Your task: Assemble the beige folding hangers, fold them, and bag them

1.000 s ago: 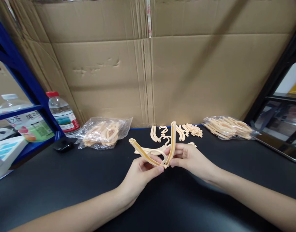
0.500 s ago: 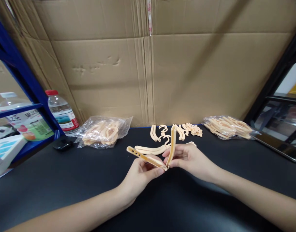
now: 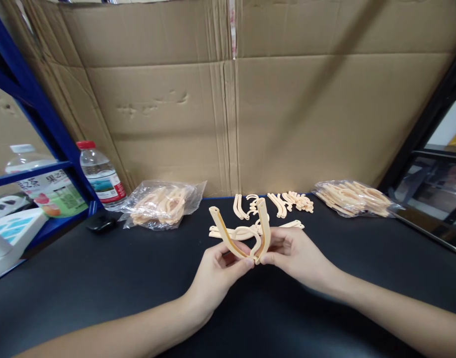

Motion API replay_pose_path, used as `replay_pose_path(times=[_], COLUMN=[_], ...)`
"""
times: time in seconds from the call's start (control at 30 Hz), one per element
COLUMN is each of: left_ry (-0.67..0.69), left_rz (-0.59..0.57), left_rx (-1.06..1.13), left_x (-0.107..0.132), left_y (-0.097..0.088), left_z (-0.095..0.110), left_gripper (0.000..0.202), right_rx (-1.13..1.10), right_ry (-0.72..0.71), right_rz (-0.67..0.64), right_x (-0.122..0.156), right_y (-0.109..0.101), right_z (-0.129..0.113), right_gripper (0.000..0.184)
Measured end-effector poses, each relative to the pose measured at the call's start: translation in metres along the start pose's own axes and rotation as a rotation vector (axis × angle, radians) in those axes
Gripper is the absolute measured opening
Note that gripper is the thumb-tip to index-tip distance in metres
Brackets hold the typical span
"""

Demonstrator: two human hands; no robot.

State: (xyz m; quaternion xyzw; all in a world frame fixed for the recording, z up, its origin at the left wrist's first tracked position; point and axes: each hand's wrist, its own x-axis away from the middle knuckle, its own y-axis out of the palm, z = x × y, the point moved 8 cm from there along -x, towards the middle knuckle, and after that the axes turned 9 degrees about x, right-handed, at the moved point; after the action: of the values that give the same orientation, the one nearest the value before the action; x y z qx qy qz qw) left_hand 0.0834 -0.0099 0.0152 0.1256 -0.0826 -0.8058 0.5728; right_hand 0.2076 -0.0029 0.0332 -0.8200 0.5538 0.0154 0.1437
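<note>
Both hands meet over the middle of the black table. My left hand pinches the left arm of a peach plastic folding hanger, which slants up to the left. My right hand pinches the right arm, which stands nearly upright. The two arms join at a hinge between my fingertips, making a narrow V. Behind my hands another peach hanger piece lies flat on the table.
Loose peach hanger parts lie by the cardboard wall. Clear bags of the same parts sit at left and right. A water bottle, a black mouse, blue shelving and a tablet border the table.
The hanger's left arm has swung upward toward the right arm, narrowing the V. Both hands keep their grip and have stayed in about the same place.
</note>
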Motion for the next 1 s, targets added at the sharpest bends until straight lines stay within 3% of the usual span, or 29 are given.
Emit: replay_pose_path(times=[0.23, 0.43, 0.53, 0.67, 0.8, 1.0], left_ry=[0.013, 0.004, -0.024, -0.056, -0.069, -0.140], left_rz=[0.004, 0.047, 0.053, 0.104, 0.137, 0.090], left_rx=[0.079, 0.085, 0.073, 0.096, 0.153, 0.176], left_x=[-0.002, -0.003, -0.004, -0.006, -0.010, -0.027], left_y=[-0.003, -0.006, -0.007, -0.017, -0.027, -0.045], left_z=[-0.001, -0.002, -0.003, -0.001, 0.010, 0.021], left_gripper=[0.015, 0.018, 0.019, 0.022, 0.027, 0.030], right_rx=[-0.062, -0.056, -0.003, 0.217, 0.350, 0.750], right_ry=[-0.023, -0.006, -0.007, -0.055, -0.128, -0.081], right_rz=[0.089, 0.133, 0.064, -0.165, -0.091, -0.112], right_x=[0.002, 0.001, -0.003, -0.010, -0.013, -0.008], right_y=[0.001, 0.001, -0.006, -0.030, -0.074, -0.099], right_z=[0.000, 0.005, 0.002, -0.014, -0.031, -0.030], right_gripper=[0.010, 0.015, 0.020, 0.021, 0.022, 0.019])
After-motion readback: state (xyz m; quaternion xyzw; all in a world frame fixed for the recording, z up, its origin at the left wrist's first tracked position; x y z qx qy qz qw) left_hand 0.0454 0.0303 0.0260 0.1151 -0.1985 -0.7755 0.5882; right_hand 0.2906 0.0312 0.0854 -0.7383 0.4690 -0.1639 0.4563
